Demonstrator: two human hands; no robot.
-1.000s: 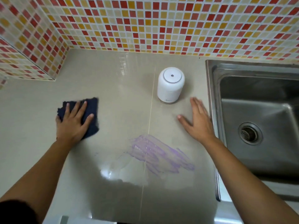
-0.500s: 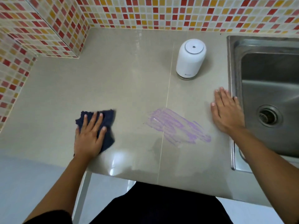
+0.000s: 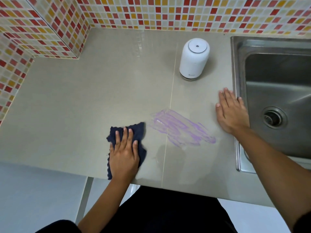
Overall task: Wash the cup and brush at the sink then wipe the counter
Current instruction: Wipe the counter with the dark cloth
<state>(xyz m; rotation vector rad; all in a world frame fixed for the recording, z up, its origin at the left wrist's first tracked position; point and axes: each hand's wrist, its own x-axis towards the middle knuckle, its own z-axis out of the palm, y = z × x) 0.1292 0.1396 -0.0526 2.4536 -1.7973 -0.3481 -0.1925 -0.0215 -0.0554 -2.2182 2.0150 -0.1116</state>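
My left hand [image 3: 123,153] presses flat on a dark blue cloth [image 3: 138,132] near the front edge of the beige counter [image 3: 84,101]. Just right of the cloth lies a purple smear [image 3: 181,128] across the counter's seam. My right hand [image 3: 231,111] rests flat and empty, fingers together, on the counter beside the steel sink [image 3: 276,91]. No cup or brush is in view.
A white cylindrical device [image 3: 193,59] stands at the back of the counter, left of the sink. Mosaic tile walls [image 3: 168,12] close the back and left side. The sink drain [image 3: 273,117] shows in the basin. The counter's front edge drops to the floor below.
My left hand slid the cloth to the right along the front of the counter, up to the smear's left end. My right hand stayed beside the sink.
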